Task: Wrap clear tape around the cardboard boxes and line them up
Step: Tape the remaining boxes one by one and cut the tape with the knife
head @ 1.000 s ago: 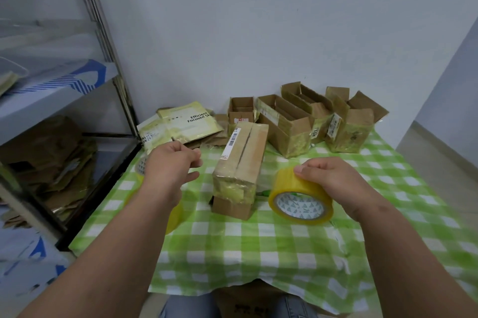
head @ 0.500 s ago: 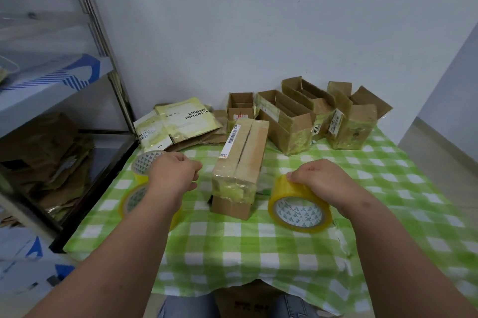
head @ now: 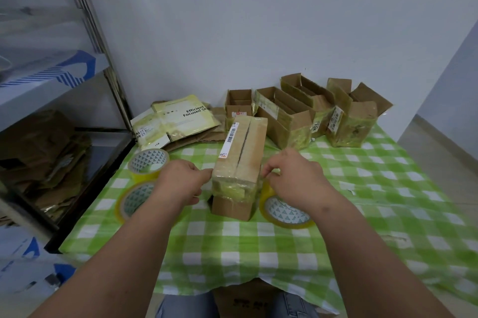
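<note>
A long closed cardboard box (head: 244, 148) with a barcode label lies in the middle of the green checked table (head: 375, 188), its near end wrapped in yellowish clear tape. My left hand (head: 179, 180) is at the box's near left edge, fingers curled, thumb and fingertips against the cardboard. My right hand (head: 293, 178) grips the top of a tape roll (head: 284, 214) that stands on edge against the box's near right corner. Its fingertips pinch right at the box's edge. No loose tape strip can be made out.
Two more tape rolls (head: 148, 163) (head: 133, 201) lie left of my left hand. Several open cardboard boxes (head: 284, 121) line the back wall, with yellow mailers (head: 181, 116) and flat cardboard to their left. A metal shelf (head: 103, 64) stands at the table's left.
Both hands closed in on the box: the left moved right to its near left edge, the right brought the tape roll left against its near right corner.
</note>
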A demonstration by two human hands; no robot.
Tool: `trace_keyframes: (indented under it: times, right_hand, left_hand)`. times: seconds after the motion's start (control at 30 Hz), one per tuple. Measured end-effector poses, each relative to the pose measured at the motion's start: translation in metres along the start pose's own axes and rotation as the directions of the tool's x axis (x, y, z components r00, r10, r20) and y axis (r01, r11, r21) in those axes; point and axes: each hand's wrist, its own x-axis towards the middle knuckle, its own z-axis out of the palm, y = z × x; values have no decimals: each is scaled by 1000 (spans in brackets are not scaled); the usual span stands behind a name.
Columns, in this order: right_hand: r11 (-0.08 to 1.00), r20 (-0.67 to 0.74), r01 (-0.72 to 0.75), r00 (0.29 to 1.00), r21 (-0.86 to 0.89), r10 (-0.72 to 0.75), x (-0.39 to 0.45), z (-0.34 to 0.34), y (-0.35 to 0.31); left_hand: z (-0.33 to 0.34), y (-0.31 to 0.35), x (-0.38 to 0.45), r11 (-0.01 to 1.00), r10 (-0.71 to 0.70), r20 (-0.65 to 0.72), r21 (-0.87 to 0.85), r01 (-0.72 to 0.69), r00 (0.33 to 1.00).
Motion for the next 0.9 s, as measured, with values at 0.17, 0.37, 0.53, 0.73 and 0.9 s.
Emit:
trace_keyframes:
  times: [0.17,0.37,0.53,0.73,0.9]
  right_hand:
    - [992,50,15,999,-122,-9,0,4,-10]
    - [999,40,15,999,-53,-13,-5,3,-5]
    - [995,36,36,999,-96,-33,-2,7,-2]
    - [995,-12,27,1000,-98,-28,-1,11,0]
    - [998,-36,39,999,-54,-41,-6,6,0]
  left_hand:
    - [-2,3,-3,999,-5,5,42,4,1000]
    - [5,-2,-8,993,119,-17,16,-119,993]
    - [15,-6,-9,961,264,32,-100,-260,964]
    - [5,-14,-14,953,285,77,-132,-274,955]
    - [-3,-14,-21,944,324,143,-113,-310,935]
